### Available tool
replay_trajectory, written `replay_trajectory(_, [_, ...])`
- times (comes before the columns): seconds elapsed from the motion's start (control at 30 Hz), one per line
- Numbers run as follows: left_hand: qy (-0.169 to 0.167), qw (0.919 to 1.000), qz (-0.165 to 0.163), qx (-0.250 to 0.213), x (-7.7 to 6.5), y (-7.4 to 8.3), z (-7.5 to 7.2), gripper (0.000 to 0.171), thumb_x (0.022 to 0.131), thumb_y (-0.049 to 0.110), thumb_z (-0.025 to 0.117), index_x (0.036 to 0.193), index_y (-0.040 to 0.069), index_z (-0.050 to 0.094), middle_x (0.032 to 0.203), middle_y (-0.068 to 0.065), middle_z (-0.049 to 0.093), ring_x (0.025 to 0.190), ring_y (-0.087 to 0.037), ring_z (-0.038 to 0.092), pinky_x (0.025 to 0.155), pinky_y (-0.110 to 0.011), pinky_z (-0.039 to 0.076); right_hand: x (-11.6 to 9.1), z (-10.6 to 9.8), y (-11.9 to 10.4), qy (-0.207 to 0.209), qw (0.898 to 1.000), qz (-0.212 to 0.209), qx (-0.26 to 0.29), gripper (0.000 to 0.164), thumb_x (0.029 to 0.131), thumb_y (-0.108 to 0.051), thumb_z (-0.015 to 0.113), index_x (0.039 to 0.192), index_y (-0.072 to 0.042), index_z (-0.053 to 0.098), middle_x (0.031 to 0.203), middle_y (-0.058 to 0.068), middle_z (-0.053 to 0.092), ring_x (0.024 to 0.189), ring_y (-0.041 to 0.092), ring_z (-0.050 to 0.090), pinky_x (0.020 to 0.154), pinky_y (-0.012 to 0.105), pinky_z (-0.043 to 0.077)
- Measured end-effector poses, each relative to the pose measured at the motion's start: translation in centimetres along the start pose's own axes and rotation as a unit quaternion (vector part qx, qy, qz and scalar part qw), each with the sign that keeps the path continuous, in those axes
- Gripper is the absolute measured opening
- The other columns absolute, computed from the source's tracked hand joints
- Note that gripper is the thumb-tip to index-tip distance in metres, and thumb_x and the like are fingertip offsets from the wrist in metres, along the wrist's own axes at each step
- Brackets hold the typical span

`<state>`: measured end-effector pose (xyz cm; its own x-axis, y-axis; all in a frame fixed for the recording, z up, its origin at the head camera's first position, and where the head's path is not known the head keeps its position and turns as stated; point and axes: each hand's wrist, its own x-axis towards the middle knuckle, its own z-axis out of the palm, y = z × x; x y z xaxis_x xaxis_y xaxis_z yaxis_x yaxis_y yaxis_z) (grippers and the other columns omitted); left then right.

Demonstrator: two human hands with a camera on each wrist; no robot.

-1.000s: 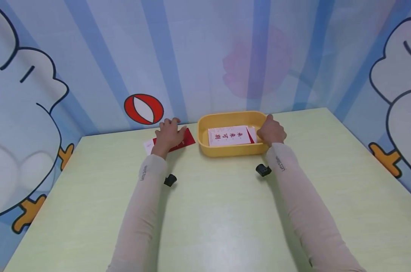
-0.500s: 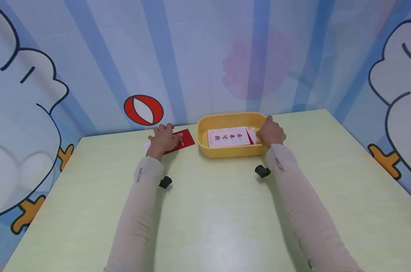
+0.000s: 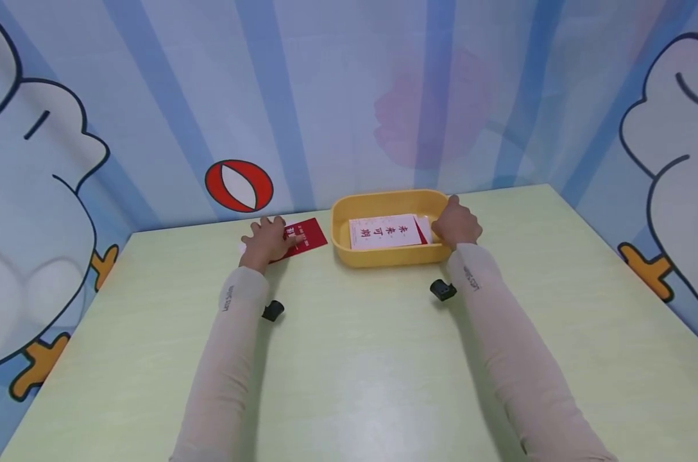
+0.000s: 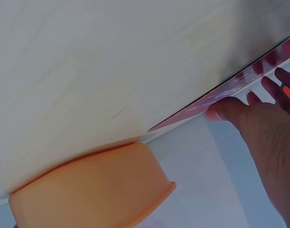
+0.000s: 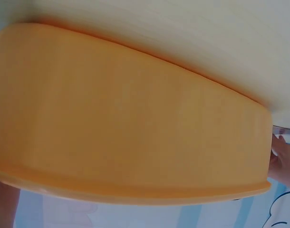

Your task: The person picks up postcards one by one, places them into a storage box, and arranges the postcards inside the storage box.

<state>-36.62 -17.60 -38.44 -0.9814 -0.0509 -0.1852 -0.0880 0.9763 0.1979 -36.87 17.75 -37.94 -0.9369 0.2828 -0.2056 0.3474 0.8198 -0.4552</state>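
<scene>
My left hand (image 3: 263,242) lies spread over a flat red envelope (image 3: 307,235) with white print, left of the yellow plastic basket (image 3: 378,258). In the left wrist view, the thumb (image 4: 220,110) touches the envelope's edge and the other fingers are apart above it. A pale piece of paper shows at the envelope's left, mostly under the hand. My right hand (image 3: 457,226) grips the basket's right end at the rim. Inside the basket lies a white envelope (image 3: 385,232) with red characters, on top of other paper with a red corner (image 3: 424,232).
The basket stands at the back of the pale table (image 3: 349,346), close to a blue striped backdrop (image 3: 349,96) with cartoon figures. Small black cameras (image 3: 443,290) sit by both wrists.
My left hand has slid left and a little nearer across the red envelope, baring more of its right part. My right hand keeps its grip on the basket.
</scene>
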Motion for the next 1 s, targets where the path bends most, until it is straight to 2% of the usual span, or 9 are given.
replay_trajectory(0.17, [-0.016, 0.9998, 0.005, 0.006, -0.3, -0.2, -0.7, 0.071, 0.094, 0.045, 0.059, 0.143, 0.002, 0.033, 0.139, -0.028, 0.034, 0.135, -0.045, 0.027, 0.11, -0.071, 0.025, -0.1, 0.0, -0.1, 0.001, 1.0, 0.0, 0.003, 0.058, 0.094, -0.018, 0.052, 0.145, -0.003, 0.028, 0.131, 0.023, 0.054, 0.107, 0.038, 0.058, 0.101, 0.053, 0.047])
replay_trajectory(0.43, [-0.043, 0.9991, 0.006, -0.003, -0.9, -0.6, -1.5, 0.075, 0.091, 0.036, 0.066, 0.147, 0.003, 0.029, 0.143, -0.028, 0.03, 0.136, -0.044, 0.024, 0.112, -0.069, 0.025, -0.1, -0.1, 0.0, -0.001, 1.0, -0.003, 0.003, 0.057, 0.094, -0.019, 0.052, 0.144, -0.003, 0.029, 0.131, 0.023, 0.054, 0.108, 0.038, 0.058, 0.1, 0.053, 0.048])
replay_trajectory(0.83, [-0.023, 0.9991, -0.003, -0.036, -0.5, -0.8, -1.3, 0.078, 0.086, 0.036, 0.072, 0.145, 0.005, 0.031, 0.143, -0.026, 0.031, 0.138, -0.043, 0.024, 0.113, -0.067, 0.025, -0.1, -0.1, -0.1, 0.011, 1.0, -0.003, 0.0, 0.057, 0.093, -0.019, 0.052, 0.143, -0.003, 0.03, 0.131, 0.022, 0.055, 0.107, 0.037, 0.059, 0.099, 0.053, 0.049])
replay_trajectory(1.0, [-0.025, 0.9984, -0.001, -0.051, -0.4, -1.1, -1.1, 0.076, 0.086, 0.036, 0.072, 0.143, 0.006, 0.032, 0.142, -0.027, 0.03, 0.138, -0.044, 0.022, 0.113, -0.067, 0.023, -0.5, -0.1, 0.0, 0.011, 1.0, -0.008, -0.001, 0.056, 0.093, -0.019, 0.051, 0.142, -0.003, 0.031, 0.129, 0.022, 0.056, 0.109, 0.038, 0.06, 0.098, 0.052, 0.049])
